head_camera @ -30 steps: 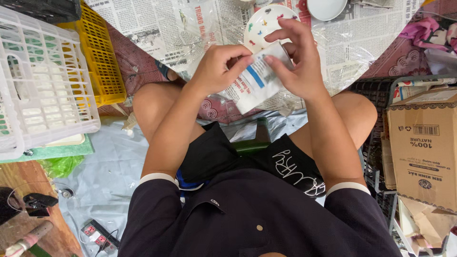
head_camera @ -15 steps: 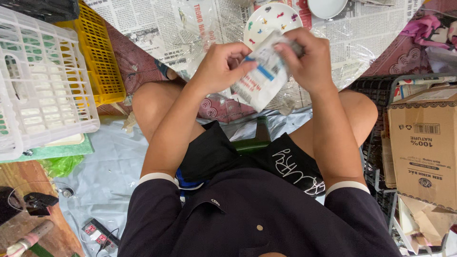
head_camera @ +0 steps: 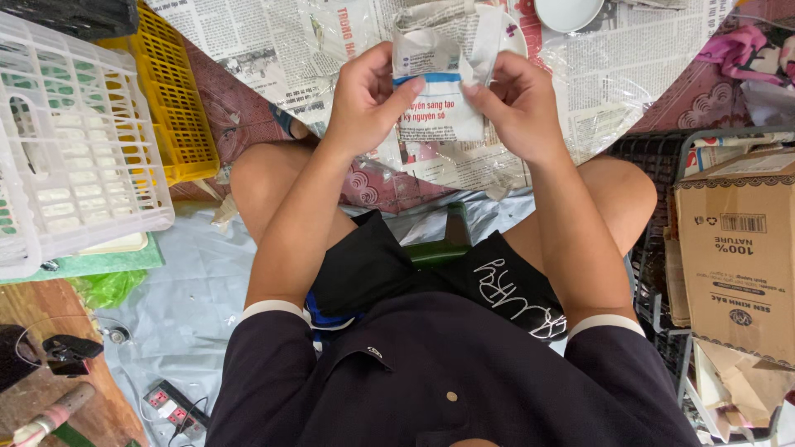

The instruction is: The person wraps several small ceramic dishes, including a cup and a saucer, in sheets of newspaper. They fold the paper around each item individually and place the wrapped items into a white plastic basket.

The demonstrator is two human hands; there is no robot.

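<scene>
I hold a sheet of newspaper, white with a blue stripe and printed text, upright in front of me with both hands. My left hand pinches its left edge, thumb on the front. My right hand grips its right edge and upper corner. The paper is folded or wrapped around something; what is inside is hidden. Behind it, a white plate with coloured dots is almost fully covered. I sit with bare knees apart over a floor spread with newspaper.
A white plastic crate and a yellow one stand at the left. A cardboard box sits at the right beside a dark crate. A white bowl lies at the top. A power strip lies lower left.
Both hands have lifted the paper up and away from me and turned it upright, so it now covers the dotted plate. My right hand shifted from the top to the right edge.
</scene>
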